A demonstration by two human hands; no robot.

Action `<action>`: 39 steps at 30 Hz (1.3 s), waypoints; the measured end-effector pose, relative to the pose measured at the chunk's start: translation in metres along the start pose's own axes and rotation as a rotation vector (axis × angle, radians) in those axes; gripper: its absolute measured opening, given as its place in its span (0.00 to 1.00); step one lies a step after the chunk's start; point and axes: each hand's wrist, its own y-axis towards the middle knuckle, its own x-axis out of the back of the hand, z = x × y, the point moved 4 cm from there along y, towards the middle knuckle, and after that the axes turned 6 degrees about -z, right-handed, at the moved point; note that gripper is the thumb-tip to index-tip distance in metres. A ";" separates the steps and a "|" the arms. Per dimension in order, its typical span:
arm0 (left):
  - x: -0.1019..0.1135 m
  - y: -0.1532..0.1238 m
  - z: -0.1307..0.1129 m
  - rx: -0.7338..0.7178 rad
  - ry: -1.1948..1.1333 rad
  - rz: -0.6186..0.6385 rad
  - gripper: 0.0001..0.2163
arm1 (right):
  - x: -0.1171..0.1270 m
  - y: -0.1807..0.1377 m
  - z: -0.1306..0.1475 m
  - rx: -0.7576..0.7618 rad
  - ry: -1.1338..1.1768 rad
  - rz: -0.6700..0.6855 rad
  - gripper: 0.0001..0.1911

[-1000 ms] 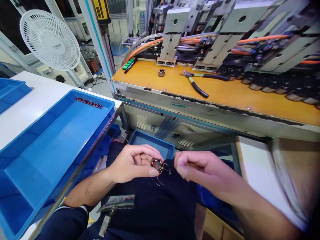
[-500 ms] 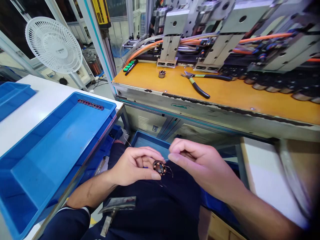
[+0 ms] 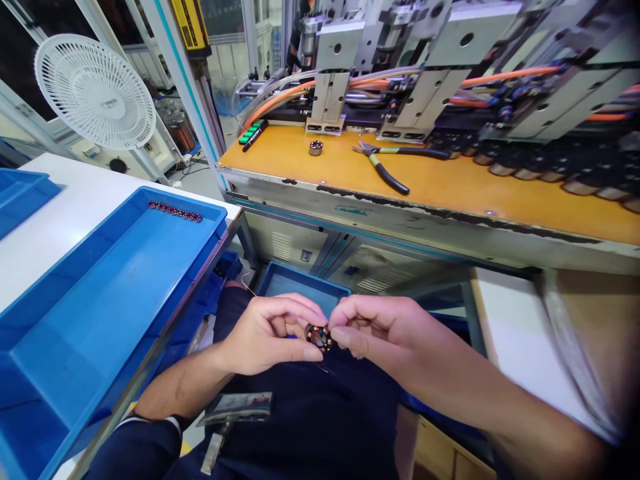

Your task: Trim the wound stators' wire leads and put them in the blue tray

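Note:
Between thumb and fingers, my left hand (image 3: 280,333) grips a small round motor stator (image 3: 319,338) with copper windings, its open face turned towards me. My right hand (image 3: 373,327) is closed in a pinch against the stator's right edge, where its loose lead wires stick out. The fingertips cover most of those wires. A thin wire end (image 3: 326,369) shows below the stator, over my dark clothing. Both hands are above my lap, in front of the orange bench.
On the orange bench (image 3: 440,190) lie pliers (image 3: 385,170), a small metal ring part (image 3: 315,148) and a dark pen (image 3: 255,136). Machine fixtures (image 3: 330,100) stand behind. At left, a blue tray (image 3: 115,280) holds a row of wound parts (image 3: 175,211). Another blue tray (image 3: 285,281) sits below the bench.
My right hand has moved left and down to the stator, closing over the wires at its right edge. My left hand keeps its hold. The view has shifted slightly.

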 end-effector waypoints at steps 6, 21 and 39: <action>-0.004 -0.002 0.002 0.045 -0.157 0.056 0.15 | -0.002 -0.003 0.005 0.150 -0.084 -0.006 0.12; -0.002 -0.003 0.001 -0.055 -0.152 0.110 0.24 | -0.007 -0.014 0.008 0.248 -0.114 -0.015 0.10; -0.007 -0.004 0.016 0.159 -0.510 0.189 0.16 | -0.007 -0.018 0.035 0.947 -0.494 -0.284 0.08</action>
